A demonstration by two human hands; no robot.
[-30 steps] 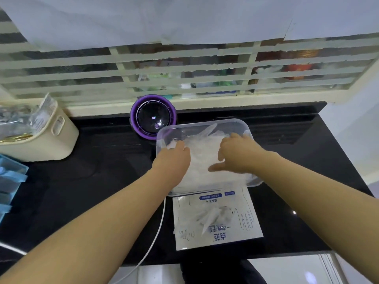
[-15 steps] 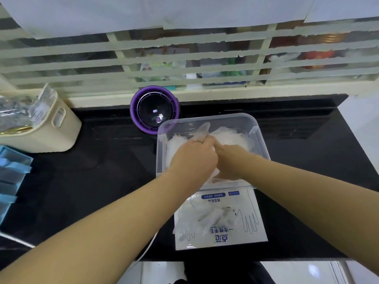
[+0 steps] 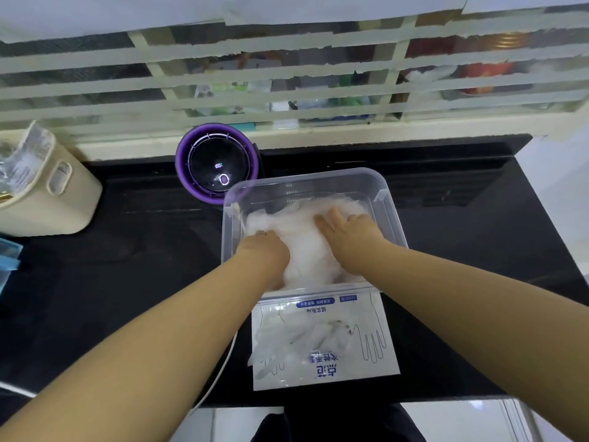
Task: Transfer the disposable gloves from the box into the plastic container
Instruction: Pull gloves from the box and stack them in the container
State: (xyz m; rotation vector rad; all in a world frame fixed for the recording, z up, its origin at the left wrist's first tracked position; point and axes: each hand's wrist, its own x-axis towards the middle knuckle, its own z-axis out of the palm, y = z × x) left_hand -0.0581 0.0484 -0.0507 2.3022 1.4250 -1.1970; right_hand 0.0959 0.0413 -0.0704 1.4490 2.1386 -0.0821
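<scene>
Spread apart now, fingers (image 3: 331,219) press atop the gloves (image 3: 306,250).

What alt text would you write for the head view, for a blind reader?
A person's left hand and right hand rest on a pile of clear disposable gloves inside a clear plastic container on a black counter. A flat glove package lies in front of it, a round purple device behind.
</scene>
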